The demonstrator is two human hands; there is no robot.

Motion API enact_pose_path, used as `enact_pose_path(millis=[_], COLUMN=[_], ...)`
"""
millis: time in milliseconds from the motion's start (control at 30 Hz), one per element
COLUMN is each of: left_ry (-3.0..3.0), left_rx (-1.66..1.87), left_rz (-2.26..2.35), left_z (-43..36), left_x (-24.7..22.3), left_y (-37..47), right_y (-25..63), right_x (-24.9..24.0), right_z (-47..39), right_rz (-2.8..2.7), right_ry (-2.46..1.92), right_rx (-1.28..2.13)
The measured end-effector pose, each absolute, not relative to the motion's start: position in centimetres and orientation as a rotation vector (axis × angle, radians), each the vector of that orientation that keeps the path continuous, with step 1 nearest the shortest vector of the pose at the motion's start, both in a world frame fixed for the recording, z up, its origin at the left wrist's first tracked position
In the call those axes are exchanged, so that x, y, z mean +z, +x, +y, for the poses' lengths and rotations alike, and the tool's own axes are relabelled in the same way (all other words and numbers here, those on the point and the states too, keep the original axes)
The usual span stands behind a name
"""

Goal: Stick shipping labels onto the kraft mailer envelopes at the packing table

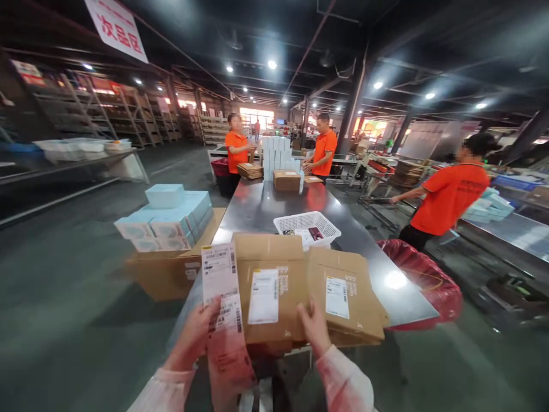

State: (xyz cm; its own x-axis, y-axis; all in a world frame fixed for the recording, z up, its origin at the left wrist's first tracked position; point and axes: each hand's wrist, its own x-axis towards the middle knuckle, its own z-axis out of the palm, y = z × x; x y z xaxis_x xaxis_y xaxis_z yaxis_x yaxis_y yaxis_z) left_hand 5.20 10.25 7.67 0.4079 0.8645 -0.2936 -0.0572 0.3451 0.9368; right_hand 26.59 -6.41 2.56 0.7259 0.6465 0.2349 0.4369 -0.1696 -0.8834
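Note:
My left hand is closed on a long strip of printed shipping labels, which hangs down past the fingers toward my lap. To its right lies a flat folded cardboard box with a white shipping label stuck on it. My right hand pinches the right edge of that box near its lower corner. Beside this hand rests a second flat cardboard box on a pile, bearing its own label.
Behind the boxes stands a white perforated basket with small items on the metal table. Light blue boxes sit on a carton at left. A red-lined bin is at right. Several people in orange shirts stand farther off.

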Motion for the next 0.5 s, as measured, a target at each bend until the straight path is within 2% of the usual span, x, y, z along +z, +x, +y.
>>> enact_pose_path(millis=[100,233,333,433,500], left_ry=[0.872,0.885,1.016,1.270,1.370], left_rx=[0.739,0.772,0.783,0.677,0.658], left_rz=[0.797,0.841,0.822,0.725,0.679], left_z=[6.8,3.6,1.6,-0.2,-0.7], left_x=[11.1,11.7,9.7,7.9,7.5], left_y=[5.2,4.9,5.3,6.1,6.3], right_y=[33.8,39.4,34.8,25.5,20.3], right_x=[6.0,10.5,11.0,9.1,7.6], right_z=[-11.8,-17.1,-14.9,-10.1,-7.9], right_rz=[-0.644,-0.501,-0.722,-1.033,-0.967], right_ry=[-1.637,-2.032,-2.015,-1.485,-1.322], right_rx=[0.149,-0.011,0.163,0.715,0.791])
